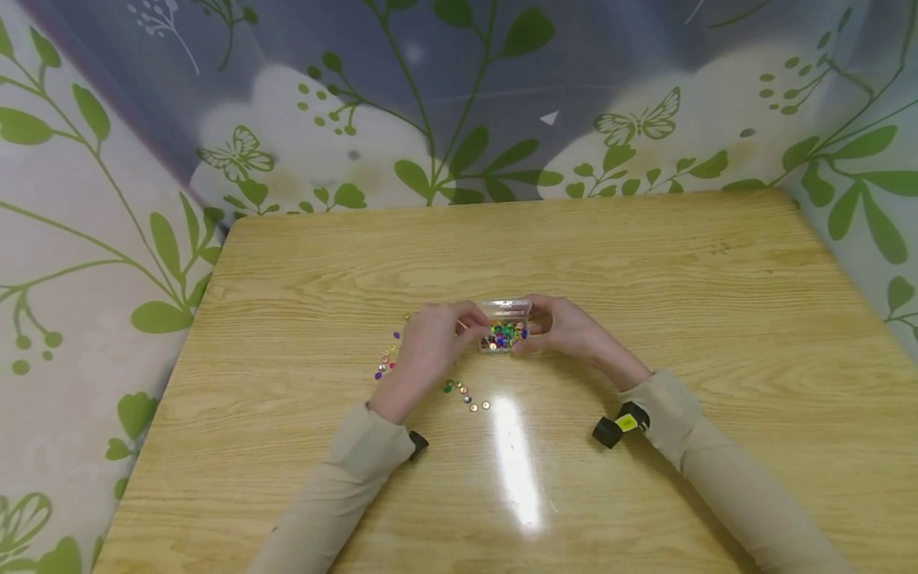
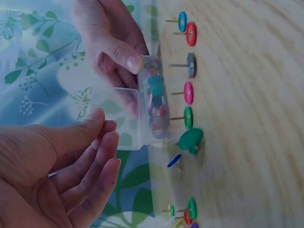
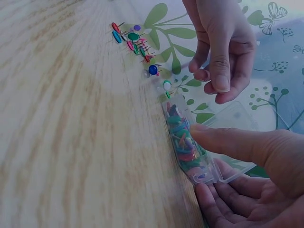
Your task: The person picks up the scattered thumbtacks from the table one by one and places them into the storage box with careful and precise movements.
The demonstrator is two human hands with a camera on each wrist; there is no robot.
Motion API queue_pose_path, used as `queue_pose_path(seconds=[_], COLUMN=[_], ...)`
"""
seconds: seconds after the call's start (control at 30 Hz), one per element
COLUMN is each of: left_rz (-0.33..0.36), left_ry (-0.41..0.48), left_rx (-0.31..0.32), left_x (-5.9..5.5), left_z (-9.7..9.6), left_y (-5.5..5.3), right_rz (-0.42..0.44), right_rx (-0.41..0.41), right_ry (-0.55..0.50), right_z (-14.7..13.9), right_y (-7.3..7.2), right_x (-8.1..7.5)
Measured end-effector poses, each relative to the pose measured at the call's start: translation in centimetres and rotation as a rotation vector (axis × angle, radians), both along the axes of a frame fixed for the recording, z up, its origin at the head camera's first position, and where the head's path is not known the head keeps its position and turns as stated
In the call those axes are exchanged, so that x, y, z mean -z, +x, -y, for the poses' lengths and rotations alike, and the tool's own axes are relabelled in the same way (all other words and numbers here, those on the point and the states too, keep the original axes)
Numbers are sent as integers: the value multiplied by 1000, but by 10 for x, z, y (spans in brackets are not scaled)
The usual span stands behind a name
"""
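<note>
In the head view a small clear plastic box (image 1: 505, 306) stands on the table with its hinged lid up. Multicoloured thumbtacks (image 1: 508, 334) fill it. My right hand (image 1: 571, 328) grips the box at its right end; in the right wrist view the thumb (image 3: 232, 145) presses its near side and the other fingers lie behind and beneath. My left hand (image 1: 430, 343) hovers by the box's left end, fingers loosely bent and thumb close to the index fingertip. Between those fingertips (image 2: 110, 126) I see no thumbtack. Loose thumbtacks (image 2: 189, 93) lie nearby, mostly pins up.
On the wooden table (image 1: 717, 319), more thumbtacks (image 1: 385, 360) are scattered left of and beneath my left forearm. A leaf-patterned wall covering (image 1: 466, 159) rises behind the table. Black wrist devices (image 1: 610, 431) hang at both sleeves.
</note>
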State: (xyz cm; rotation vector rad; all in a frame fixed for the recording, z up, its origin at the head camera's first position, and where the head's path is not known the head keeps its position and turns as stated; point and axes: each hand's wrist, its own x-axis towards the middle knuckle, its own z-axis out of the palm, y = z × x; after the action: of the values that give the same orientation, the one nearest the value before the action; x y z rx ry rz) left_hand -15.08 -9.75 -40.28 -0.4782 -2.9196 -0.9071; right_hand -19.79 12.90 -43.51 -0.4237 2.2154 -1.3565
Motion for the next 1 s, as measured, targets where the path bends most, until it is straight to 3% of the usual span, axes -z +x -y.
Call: queue_pose_path(seconds=[0.1, 0.33, 0.53, 0.87, 1.0], left_rz=[21, -27, 62, 160, 161], left_ry=[7, 11, -20, -134, -169], left_rx=[-19, -111, -222, -205, -215], left_x=[-4, -14, -14, 1, 5], left_z=[4, 36, 69, 84, 84], left_y=[-1, -9, -13, -20, -24], right_rz=[1, -3, -11, -11, -11], right_rx=[0, 9, 11, 14, 14], right_ry=[-4, 23, 37, 33, 34], right_z=[0, 0, 0, -1, 0], right_y=[0, 0, 1, 0, 0], right_x=[-1, 0, 1, 2, 2])
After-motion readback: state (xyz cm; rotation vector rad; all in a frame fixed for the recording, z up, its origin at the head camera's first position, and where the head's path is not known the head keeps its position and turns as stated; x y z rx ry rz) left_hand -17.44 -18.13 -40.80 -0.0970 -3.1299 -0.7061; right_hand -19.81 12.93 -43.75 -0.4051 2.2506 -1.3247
